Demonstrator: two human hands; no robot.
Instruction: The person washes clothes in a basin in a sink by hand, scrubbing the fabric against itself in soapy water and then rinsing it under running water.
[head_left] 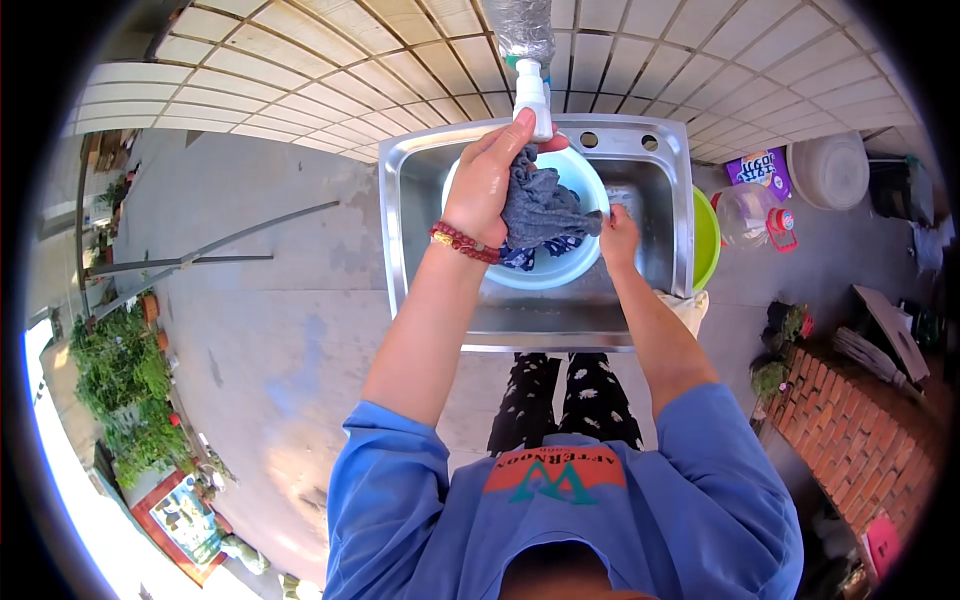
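A wet-looking dark grey cloth point(545, 208) is stretched between my two hands, above a light blue basin point(548, 275). My left hand point(485, 180), with a red bead bracelet at the wrist, holds the cloth's upper part. Its thumb is up beside a white tap spout point(531, 95). Near the basin's right rim, my right hand point(619, 237) pinches the other end of the cloth. Dark blue patterned fabric point(518, 258) lies in the basin, partly hidden under the grey cloth. Whether water runs from the spout I cannot tell.
The basin stands in a steel sink point(655, 285) against a tiled wall point(330, 65). A foil-wrapped pipe point(522, 30) comes down above. To the right are a green basin point(706, 240), a clear plastic jug point(742, 215), a purple package point(760, 172) and a whitish tub point(828, 170).
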